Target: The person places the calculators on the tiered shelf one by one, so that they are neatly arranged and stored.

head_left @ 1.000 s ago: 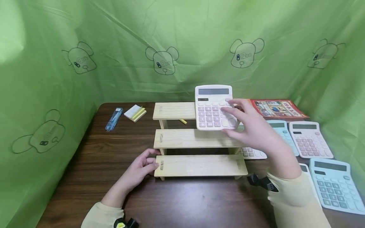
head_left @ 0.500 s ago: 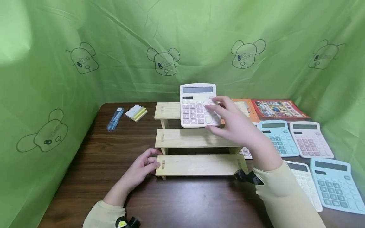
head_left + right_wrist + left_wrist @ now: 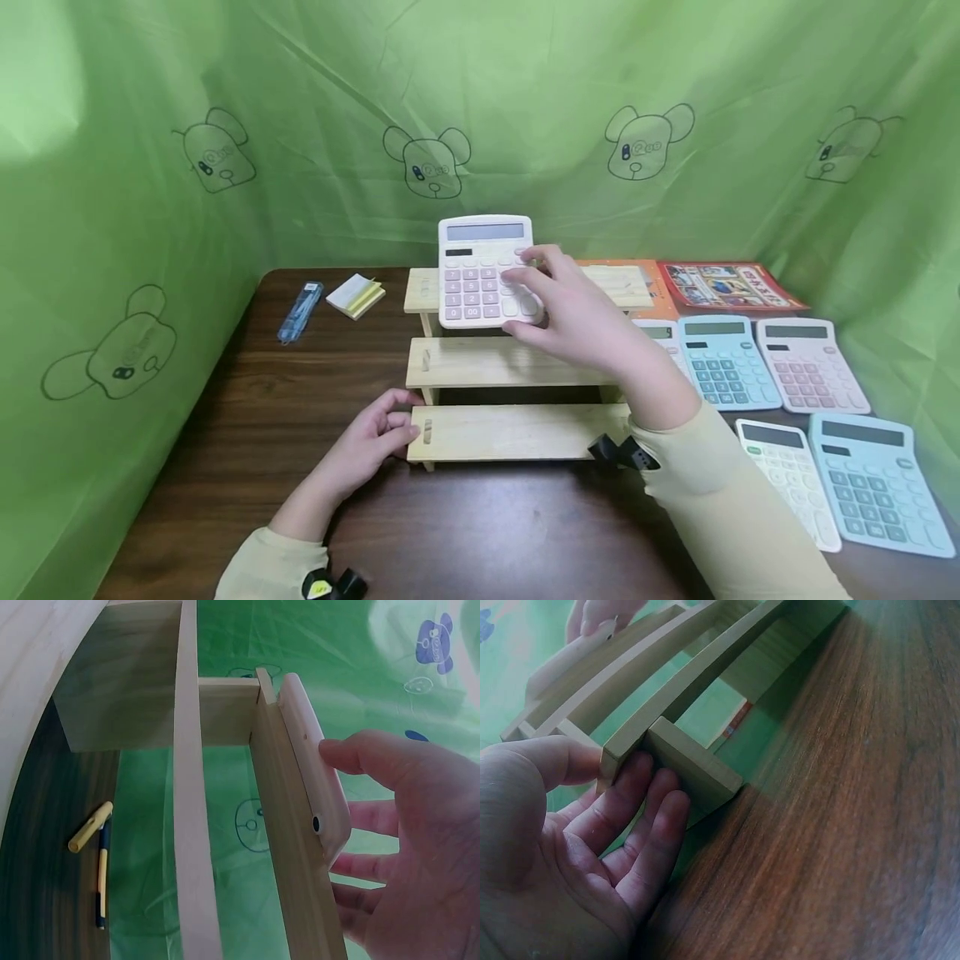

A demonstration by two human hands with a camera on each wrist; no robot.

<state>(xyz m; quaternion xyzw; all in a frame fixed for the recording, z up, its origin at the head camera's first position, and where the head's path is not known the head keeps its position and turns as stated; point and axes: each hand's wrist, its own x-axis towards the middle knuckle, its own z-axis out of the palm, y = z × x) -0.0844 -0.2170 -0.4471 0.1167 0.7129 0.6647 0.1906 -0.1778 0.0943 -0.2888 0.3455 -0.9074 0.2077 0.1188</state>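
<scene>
A white calculator with pale pink keys is in my right hand, which grips it by its right side. It is at the top step of a three-step wooden shelf, near the left end, its screen facing me. In the right wrist view the calculator stands on edge against the top board, thumb on one face and fingers on the other. My left hand holds the left end of the lowest board; in the left wrist view the thumb and fingers pinch that board.
Right of the shelf lie several calculators, among them a blue one, a pink one and a white one. A red booklet lies behind them. At the back left are a blue packet and sticky notes. Pens lie beneath the shelf.
My right hand has carried the calculator leftward along the top step, uncovering more of the calculators at right. My left hand keeps its hold on the lowest board.
</scene>
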